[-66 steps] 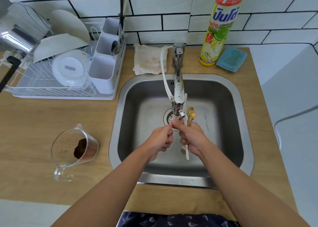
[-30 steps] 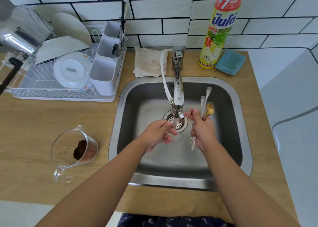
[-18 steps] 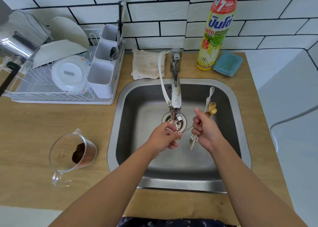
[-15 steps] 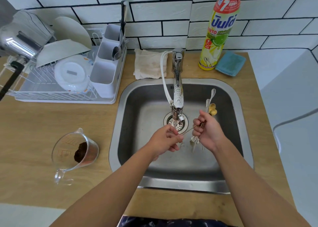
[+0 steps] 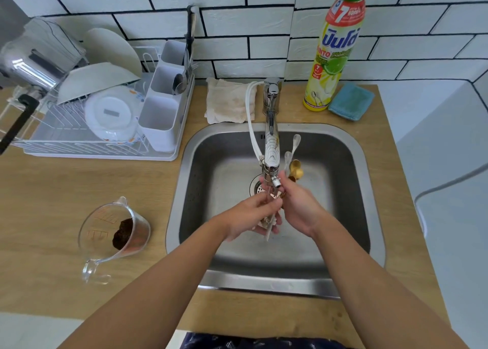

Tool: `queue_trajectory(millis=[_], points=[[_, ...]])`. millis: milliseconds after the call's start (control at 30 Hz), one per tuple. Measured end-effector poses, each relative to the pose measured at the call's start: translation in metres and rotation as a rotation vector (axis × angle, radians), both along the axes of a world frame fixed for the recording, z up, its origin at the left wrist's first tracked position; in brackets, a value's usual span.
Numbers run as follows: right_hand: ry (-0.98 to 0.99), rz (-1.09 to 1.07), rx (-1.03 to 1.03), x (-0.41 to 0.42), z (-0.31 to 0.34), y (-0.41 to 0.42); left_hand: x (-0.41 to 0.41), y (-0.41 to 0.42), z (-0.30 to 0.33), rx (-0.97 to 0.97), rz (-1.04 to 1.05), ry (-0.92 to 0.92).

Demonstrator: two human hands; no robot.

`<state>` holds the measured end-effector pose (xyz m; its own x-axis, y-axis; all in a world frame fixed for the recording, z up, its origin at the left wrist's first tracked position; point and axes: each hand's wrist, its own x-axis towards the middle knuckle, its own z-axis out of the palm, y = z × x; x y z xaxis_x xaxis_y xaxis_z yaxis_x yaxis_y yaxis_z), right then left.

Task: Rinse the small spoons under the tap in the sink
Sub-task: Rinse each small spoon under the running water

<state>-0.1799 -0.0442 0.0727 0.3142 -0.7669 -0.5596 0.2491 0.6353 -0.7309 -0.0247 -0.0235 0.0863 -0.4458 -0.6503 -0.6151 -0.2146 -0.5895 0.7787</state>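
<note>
White brick tiles back a wooden bench with a steel sink let into it, and the tap reaches out over the drain.

Both hands meet just below the tap's spout. The right hand is curled round a bundle of small spoons: pale and gold bowls stick up just right of the spout, and the handle ends show below the fist. The left hand has its fingers bent in against the lower part of that bundle, at a small copper-coloured piece just under the spout. Whether it pinches one spoon or only rubs it, I cannot tell. I cannot clearly make out the water stream either.

The main risk, as I judge it, is a wet spoon sliding out of the bundle. Several thin handles in one fist leave the middle ones loosely held, and a rub from the left hand could push one free. It would drop straight toward the drain below the tap.

A second risk is splash. Spoon bowls turned up under the spout would throw water out over the sink's rim onto the bench, toward the folded cloth behind the tap or the measuring jug well left of the sink, which holds something dark brown.

Knuckles are also very near the spout's small metal tip.
</note>
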Motion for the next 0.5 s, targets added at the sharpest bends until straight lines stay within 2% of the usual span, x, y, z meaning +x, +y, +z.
queue_trajectory(millis=[167, 233, 333, 500], points=[[0.207, 0.167, -0.079, -0.002, -0.005, -0.003, 0.012, 0.002, -0.001, -0.122, -0.193, -0.138], [0.173, 0.124, -0.151, -0.005, -0.01, -0.005, 0.018, 0.005, -0.001, -0.145, -0.221, -0.171], [0.101, -0.094, -0.2, -0.012, -0.011, -0.009, 0.022, 0.011, 0.0, -0.142, -0.259, -0.179], [0.216, -0.006, -0.253, -0.008, -0.012, -0.01, 0.024, 0.014, 0.005, -0.136, -0.286, -0.249]])
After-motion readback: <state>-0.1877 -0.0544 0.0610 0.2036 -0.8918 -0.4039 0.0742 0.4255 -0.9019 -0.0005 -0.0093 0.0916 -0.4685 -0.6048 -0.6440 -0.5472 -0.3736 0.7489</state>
